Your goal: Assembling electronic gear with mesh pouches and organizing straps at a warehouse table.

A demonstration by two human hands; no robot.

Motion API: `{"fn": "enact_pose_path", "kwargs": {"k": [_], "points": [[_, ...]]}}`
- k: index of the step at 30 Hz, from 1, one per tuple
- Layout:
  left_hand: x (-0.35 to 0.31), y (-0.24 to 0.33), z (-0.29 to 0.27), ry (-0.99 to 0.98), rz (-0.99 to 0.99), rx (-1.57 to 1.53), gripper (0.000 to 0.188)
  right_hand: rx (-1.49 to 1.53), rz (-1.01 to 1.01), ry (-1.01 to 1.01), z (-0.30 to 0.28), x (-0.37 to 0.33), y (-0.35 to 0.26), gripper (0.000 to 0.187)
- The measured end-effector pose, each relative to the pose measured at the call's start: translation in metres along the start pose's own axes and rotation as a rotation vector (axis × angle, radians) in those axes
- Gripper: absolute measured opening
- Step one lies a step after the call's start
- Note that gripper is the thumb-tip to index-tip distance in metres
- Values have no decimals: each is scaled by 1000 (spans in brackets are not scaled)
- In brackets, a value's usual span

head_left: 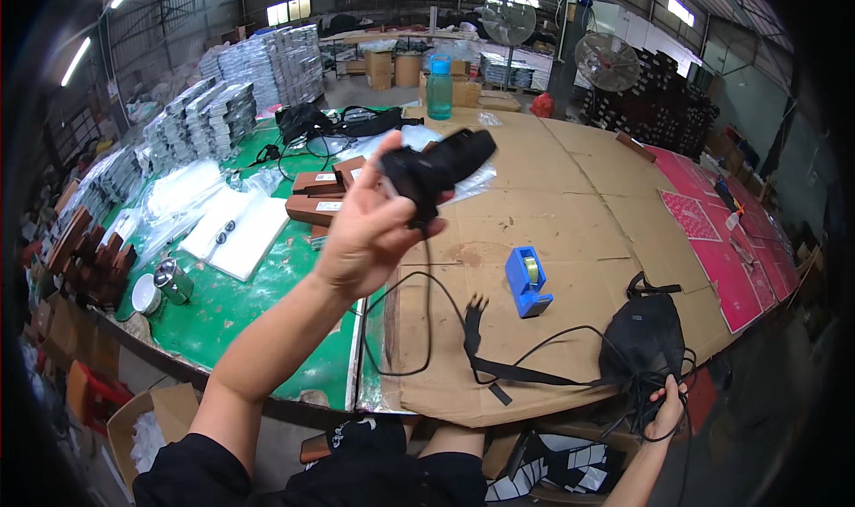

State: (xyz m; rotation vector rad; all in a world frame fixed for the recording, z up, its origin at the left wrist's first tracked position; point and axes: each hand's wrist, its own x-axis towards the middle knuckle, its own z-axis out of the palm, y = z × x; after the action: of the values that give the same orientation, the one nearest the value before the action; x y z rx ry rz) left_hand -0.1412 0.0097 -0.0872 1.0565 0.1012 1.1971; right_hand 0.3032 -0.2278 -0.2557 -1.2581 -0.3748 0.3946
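Cardboard point(570, 204) covers the middle of the worktop point(329, 351), green showing on its left, in a hall with stacked packs point(298, 62) and a standing fan point(509, 19). I see a blue tape dispenser point(532, 305), a teal bottle point(439, 96) and plastic sheets point(183, 189). Raised above them, my left hand point(370, 227) has fingers clamped on a black device point(432, 167), its forearm point(280, 333) blocking some green; my right hand's point(668, 406) fingers grip cables point(634, 402) beside a black pouch point(643, 333).

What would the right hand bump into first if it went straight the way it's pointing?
Probably the black bag. The right hand holds some black cable, and the bag lies just ahead of it, though this one view doesn't show exactly how close.
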Motion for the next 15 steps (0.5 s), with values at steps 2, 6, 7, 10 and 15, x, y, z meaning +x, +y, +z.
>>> {"fn": "enact_pose_path", "kwargs": {"k": [2,6,7,10,15], "points": [[-18,18,-7,-2,-87,-299,71,-8,5,9,-3,3,3,23],[-58,22,-38,-105,-402,-441,65,8,33,16,-5,9,2,22],[-70,20,-41,-3,-520,-277,66,3,33,12,-4,9,1,22],[-89,14,-73,-380,-951,214,61,-13,28,2,8,8,-2,20],[-94,2,-90,-926,-1203,1548,50,-16,18,-36,16,19,0,21]]}}
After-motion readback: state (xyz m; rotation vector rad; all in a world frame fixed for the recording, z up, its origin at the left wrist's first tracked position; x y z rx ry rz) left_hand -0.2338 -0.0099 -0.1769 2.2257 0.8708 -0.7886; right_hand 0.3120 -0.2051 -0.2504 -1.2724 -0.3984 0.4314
